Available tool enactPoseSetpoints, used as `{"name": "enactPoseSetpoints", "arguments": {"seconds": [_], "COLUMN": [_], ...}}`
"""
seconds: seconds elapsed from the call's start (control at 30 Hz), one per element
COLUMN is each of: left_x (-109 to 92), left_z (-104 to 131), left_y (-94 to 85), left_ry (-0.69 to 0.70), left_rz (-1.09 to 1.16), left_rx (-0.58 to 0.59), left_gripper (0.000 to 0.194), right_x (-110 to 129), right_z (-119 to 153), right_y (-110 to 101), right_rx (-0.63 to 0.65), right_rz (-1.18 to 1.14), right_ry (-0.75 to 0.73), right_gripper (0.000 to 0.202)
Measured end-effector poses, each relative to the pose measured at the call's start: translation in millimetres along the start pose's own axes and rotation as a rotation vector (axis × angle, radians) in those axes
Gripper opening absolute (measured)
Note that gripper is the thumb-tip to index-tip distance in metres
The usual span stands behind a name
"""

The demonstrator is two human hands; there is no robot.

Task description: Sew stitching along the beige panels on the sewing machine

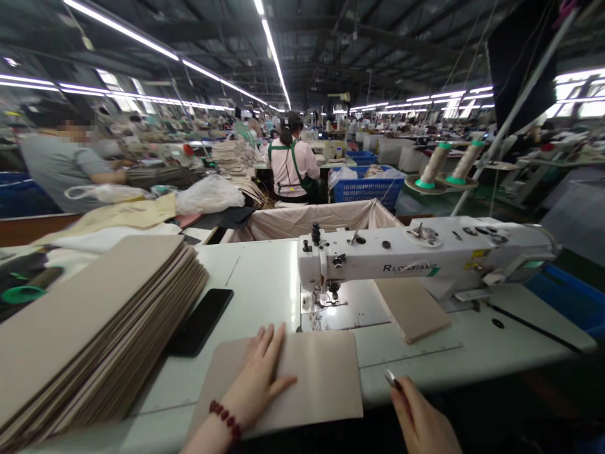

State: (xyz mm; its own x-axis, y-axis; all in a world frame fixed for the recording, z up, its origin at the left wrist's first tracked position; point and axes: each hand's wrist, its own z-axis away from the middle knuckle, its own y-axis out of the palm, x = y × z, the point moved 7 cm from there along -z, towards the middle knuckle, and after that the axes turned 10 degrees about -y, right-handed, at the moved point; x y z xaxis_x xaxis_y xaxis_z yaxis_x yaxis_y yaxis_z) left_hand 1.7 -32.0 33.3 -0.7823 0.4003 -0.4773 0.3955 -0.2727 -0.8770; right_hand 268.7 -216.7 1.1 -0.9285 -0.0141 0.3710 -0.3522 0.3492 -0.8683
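A beige fabric panel (pixel 326 378) lies flat at the front edge of the sewing table. My left hand (pixel 258 372) rests on top of it, fingers stretched out and thumb apart. Right of the panel, my right hand (pixel 420 416) is closed around small thread snips (pixel 391 377), whose metal tips poke out past the fingers; the rest of them is hidden. Just beyond the panel stands a white sewing machine (pixel 368 252), its presser foot (pixel 331 302) above the metal plate. More beige pieces (pixel 413 309) lie under the machine's arm.
A tall stack of beige panels (pixel 94 302) fills the left side, with a black phone (pixel 203 321) beside it. Thread cones (pixel 435 165) stand behind the machine. A cloth-lined bin (pixel 307 221) borders the table's far edge. Other people work at tables beyond.
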Motion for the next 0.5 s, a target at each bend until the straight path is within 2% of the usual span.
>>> {"name": "enactPoseSetpoints", "arguments": {"seconds": [0.03,0.07,0.1,0.17,0.23,0.27,0.33,0.37,0.4,0.43,0.5], "left_x": [13,21,25,25,20,19,18,20,23,27,37], "left_z": [-4,-5,-5,0,12,21,43,55,68,81,107], "left_y": [-5.3,-8.5,-9.9,-12.8,-17.7,-22.2,-43.1,-62.7,-90.9,-126.3,-210.9], "left_ry": [-0.042,-0.064,-0.076,-0.100,-0.144,-0.170,-0.228,-0.261,-0.297,-0.333,-0.428], "left_rz": [-0.053,-0.088,-0.108,-0.108,-0.055,-0.005,0.103,0.141,0.156,0.142,0.069], "left_rx": [-0.030,-0.039,-0.032,-0.023,0.001,0.028,0.064,0.044,-0.029,-0.139,-0.423], "left_gripper": [0.077,0.079,0.073,0.046,0.022,0.015,0.016,0.020,0.025,0.031,0.050], "right_x": [-10,-20,-30,-49,-69,-79,-97,-107,-114,-118,-128], "right_z": [-12,-24,-37,-61,-75,-78,-76,-73,-71,-69,-67], "right_y": [-11,-23,-31,-37,-32,-26,-14,-11,-8,-4,-4], "right_rx": [-0.004,-0.023,-0.029,-0.006,0.049,0.086,0.129,0.125,0.110,0.103,0.012], "right_rz": [0.013,0.047,0.091,0.204,0.282,0.289,0.247,0.229,0.191,0.137,0.059], "right_ry": [0.032,0.057,0.078,0.089,0.090,0.092,0.086,0.093,0.074,0.018,-0.064], "right_gripper": [0.029,0.030,0.032,0.041,0.049,0.050,0.052,0.053,0.053,0.051,0.045]}}
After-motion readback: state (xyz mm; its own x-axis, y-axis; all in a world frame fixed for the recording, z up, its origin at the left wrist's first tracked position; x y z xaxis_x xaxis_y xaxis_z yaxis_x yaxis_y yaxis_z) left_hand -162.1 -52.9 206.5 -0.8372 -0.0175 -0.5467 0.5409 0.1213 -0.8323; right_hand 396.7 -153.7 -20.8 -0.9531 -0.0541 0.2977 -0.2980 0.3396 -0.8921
